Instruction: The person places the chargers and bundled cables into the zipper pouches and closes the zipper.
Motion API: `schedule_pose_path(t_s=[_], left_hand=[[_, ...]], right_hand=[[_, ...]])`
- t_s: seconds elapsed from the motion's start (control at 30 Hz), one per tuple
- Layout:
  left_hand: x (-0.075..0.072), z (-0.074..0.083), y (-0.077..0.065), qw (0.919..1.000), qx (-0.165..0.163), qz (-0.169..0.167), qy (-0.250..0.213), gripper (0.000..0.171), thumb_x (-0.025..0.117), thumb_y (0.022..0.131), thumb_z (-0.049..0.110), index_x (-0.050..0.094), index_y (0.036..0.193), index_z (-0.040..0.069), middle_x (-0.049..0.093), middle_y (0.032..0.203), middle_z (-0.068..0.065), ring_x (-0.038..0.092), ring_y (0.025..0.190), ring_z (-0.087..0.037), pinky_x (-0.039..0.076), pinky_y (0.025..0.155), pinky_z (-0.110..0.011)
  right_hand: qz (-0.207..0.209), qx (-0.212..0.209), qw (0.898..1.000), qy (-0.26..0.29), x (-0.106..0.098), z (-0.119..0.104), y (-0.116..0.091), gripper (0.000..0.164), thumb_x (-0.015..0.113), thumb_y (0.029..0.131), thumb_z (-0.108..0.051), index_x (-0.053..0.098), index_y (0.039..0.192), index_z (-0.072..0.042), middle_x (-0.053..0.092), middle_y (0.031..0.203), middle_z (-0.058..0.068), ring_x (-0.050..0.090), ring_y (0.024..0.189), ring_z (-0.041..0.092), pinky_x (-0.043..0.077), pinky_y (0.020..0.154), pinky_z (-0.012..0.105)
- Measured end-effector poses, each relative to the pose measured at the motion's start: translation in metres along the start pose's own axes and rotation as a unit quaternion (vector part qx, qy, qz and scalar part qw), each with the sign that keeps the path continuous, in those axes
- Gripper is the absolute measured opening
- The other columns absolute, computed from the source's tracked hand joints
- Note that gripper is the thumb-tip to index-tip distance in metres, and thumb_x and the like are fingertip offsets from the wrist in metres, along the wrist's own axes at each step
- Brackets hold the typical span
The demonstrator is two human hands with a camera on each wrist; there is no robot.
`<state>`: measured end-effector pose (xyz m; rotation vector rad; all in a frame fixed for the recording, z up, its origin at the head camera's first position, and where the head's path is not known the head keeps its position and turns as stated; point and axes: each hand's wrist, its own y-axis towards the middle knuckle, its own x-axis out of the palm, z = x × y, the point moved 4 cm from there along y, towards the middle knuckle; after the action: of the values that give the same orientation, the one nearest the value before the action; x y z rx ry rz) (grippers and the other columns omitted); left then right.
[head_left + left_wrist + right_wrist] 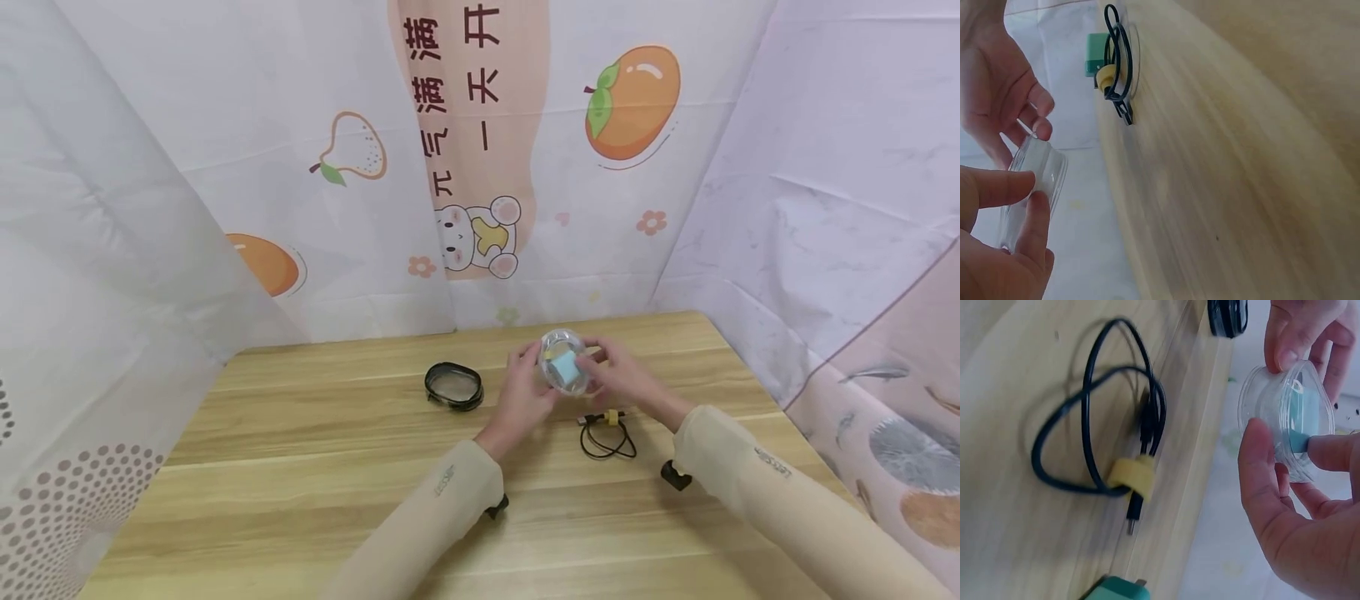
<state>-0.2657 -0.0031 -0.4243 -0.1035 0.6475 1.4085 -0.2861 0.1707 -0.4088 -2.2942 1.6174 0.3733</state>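
My left hand (522, 392) holds a clear round plastic container (553, 340) above the back of the table, its thumb and fingers pinching the rim. Inside the container lies a light blue block (564, 367). From the other side my right hand (621, 372) grips the same container. In the right wrist view, its thumb (1330, 452) touches the block while a finger (1257, 447) rests along the outer wall. The container is tipped on edge in both wrist views.
A black cable (609, 450) with a yellow strap (612, 417) lies coiled below the hands. Close to it is a green adapter (1119, 589), hidden in the head view. A black oval-rimmed object (453, 386) sits left of the left hand. Behind the wooden table hangs a printed curtain (360, 250).
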Motion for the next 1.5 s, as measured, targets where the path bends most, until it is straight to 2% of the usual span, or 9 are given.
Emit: schedule_pose_path(t_s=[0.13,0.23,0.47,0.7,0.83,1.07,1.3,1.4,1.5], left_hand=[[0.007,-0.006,0.007,0.9996,-0.027,0.002,-0.009,0.083,0.081,0.08,-0.003,0.045,0.152,0.014,0.043,0.146,-0.016,0.05,0.13,-0.029,0.041,0.109,-0.049],[0.011,-0.01,0.013,0.9993,-0.024,-0.003,-0.028,0.079,0.08,0.08,-0.004,0.048,0.15,0.012,0.049,0.146,-0.012,0.049,0.132,-0.029,0.036,0.112,-0.052],[0.019,-0.018,0.018,0.996,-0.064,-0.037,-0.05,0.083,0.071,0.081,-0.01,0.04,0.155,0.012,0.048,0.153,-0.009,0.043,0.141,-0.028,0.03,0.116,-0.049],[0.021,-0.023,0.02,0.9916,-0.088,-0.059,-0.074,0.07,0.069,0.089,-0.001,0.045,0.153,0.012,0.053,0.148,-0.008,0.043,0.141,-0.029,0.027,0.117,-0.053],[0.027,-0.023,0.024,0.9918,-0.097,-0.07,-0.047,0.07,0.069,0.092,0.001,0.042,0.155,0.014,0.05,0.151,-0.008,0.043,0.141,-0.027,0.031,0.116,-0.046],[0.034,-0.024,0.027,0.9916,-0.108,-0.07,-0.01,0.072,0.065,0.091,-0.006,0.036,0.156,0.006,0.035,0.159,-0.013,0.035,0.146,-0.028,0.03,0.116,-0.039],[0.034,-0.029,0.028,0.9904,-0.108,-0.074,0.043,0.048,0.065,0.093,-0.004,0.055,0.139,-0.005,0.053,0.144,-0.022,0.049,0.136,-0.032,0.041,0.11,-0.04],[0.034,-0.029,0.029,0.9877,-0.102,-0.091,0.076,0.043,0.064,0.095,0.0,0.058,0.137,-0.004,0.048,0.149,-0.023,0.044,0.14,-0.032,0.039,0.112,-0.04],[0.034,-0.027,0.029,0.9826,-0.096,-0.119,0.106,0.039,0.062,0.098,0.004,0.06,0.136,-0.002,0.052,0.146,-0.021,0.054,0.13,-0.029,0.046,0.105,-0.037]], right_hand=[[0.014,0.016,1.0,-0.004,-0.006,0.003,0.006,0.057,0.053,0.107,-0.02,0.03,0.152,0.005,0.052,0.126,0.033,0.065,0.092,0.043,0.058,0.078,0.057],[0.018,0.023,1.0,0.0,-0.008,0.006,0.011,0.057,0.053,0.107,-0.018,0.029,0.152,0.007,0.053,0.124,0.034,0.065,0.094,0.047,0.058,0.077,0.056],[0.022,0.039,0.999,-0.004,-0.01,0.016,0.015,0.052,0.053,0.107,-0.015,0.033,0.148,0.009,0.057,0.121,0.034,0.067,0.09,0.043,0.06,0.074,0.049],[0.013,0.046,0.999,-0.008,-0.01,0.029,0.022,0.049,0.051,0.107,-0.013,0.034,0.147,0.01,0.058,0.123,0.036,0.067,0.089,0.04,0.061,0.071,0.044],[0.015,0.052,0.998,-0.008,-0.012,0.034,0.025,0.049,0.05,0.107,-0.013,0.033,0.147,0.011,0.056,0.125,0.036,0.068,0.087,0.04,0.061,0.069,0.042],[0.02,0.053,0.998,-0.014,-0.012,0.039,0.028,0.05,0.051,0.106,-0.011,0.034,0.148,0.011,0.058,0.123,0.036,0.068,0.083,0.033,0.061,0.068,0.04],[0.007,0.06,0.997,-0.054,-0.007,0.044,0.03,0.051,0.055,0.103,-0.004,0.037,0.148,0.011,0.062,0.122,0.031,0.069,0.079,0.024,0.06,0.067,0.037],[0.002,0.055,0.996,-0.071,-0.007,0.046,0.031,0.052,0.056,0.102,-0.004,0.038,0.148,0.011,0.062,0.121,0.029,0.069,0.081,0.024,0.06,0.067,0.037],[0.006,0.048,0.995,-0.089,-0.008,0.047,0.031,0.05,0.057,0.101,-0.004,0.041,0.146,0.012,0.065,0.116,0.027,0.068,0.079,0.023,0.06,0.064,0.034]])
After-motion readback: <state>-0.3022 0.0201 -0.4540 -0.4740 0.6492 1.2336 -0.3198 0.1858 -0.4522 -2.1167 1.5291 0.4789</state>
